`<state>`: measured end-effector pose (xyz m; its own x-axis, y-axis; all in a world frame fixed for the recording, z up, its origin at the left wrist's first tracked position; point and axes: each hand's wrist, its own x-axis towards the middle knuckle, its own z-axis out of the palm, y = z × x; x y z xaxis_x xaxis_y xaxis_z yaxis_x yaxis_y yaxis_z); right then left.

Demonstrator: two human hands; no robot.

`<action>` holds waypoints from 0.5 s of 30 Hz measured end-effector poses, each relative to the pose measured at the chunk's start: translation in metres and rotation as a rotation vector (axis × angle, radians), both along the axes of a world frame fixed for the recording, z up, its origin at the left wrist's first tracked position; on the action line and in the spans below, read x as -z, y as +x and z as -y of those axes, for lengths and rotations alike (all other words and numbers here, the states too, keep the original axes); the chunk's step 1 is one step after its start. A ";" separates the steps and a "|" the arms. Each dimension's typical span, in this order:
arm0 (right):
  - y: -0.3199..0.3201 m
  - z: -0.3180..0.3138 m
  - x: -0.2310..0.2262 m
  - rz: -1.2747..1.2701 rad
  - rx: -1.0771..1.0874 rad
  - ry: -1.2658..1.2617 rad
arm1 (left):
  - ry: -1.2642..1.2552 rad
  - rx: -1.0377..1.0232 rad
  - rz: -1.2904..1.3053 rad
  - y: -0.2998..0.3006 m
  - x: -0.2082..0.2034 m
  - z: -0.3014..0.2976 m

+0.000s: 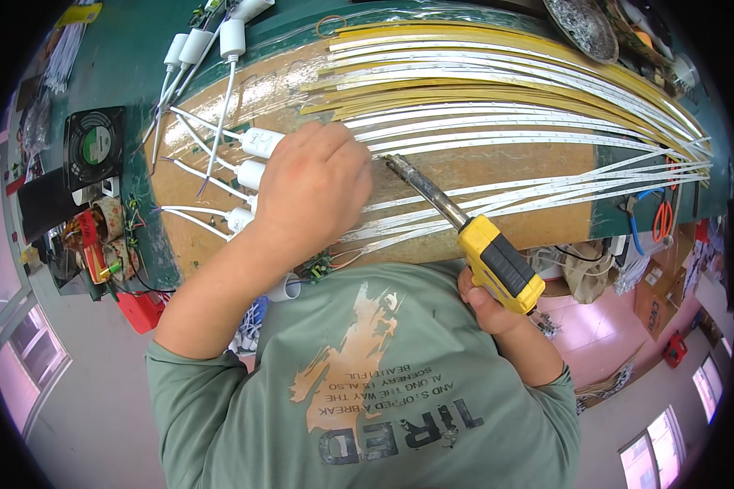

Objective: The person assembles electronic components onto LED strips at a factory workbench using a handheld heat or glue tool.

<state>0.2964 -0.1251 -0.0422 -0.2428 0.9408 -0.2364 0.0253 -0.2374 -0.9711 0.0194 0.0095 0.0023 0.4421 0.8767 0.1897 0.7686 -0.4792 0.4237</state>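
Observation:
My left hand [322, 179] is closed, knuckles up, over the near ends of thin white LED strips [514, 140]. Its fingertips and whatever they pinch are hidden beneath it. White cylindrical housings with leads, one of them a white cylinder [261, 143], lie just left of the hand. In my right hand [485, 306] is a yellow and black soldering gun [506, 265], gripped by its handle. The gun's dark metal tip points up and left, close to the left fingers and a strip end. I cannot tell whether the tip touches anything.
A brown board [465, 175] lies on the green table. Yellow strips [432, 85] stretch across its far side. More white cylinders [232, 37] stand at the upper left, near a black fan [95, 147]. At the right are blue-handled pliers [634, 218] and orange-handled scissors [663, 218]; a metal dish [583, 28] sits behind.

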 end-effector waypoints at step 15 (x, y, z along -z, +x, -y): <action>0.012 0.001 0.004 -0.018 -0.109 0.023 | 0.016 -0.006 0.002 -0.001 0.001 0.000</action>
<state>0.3086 -0.1257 -0.0463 -0.3483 0.9136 -0.2097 0.0320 -0.2120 -0.9768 0.0188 0.0091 0.0011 0.4363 0.8762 0.2048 0.7708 -0.4814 0.4173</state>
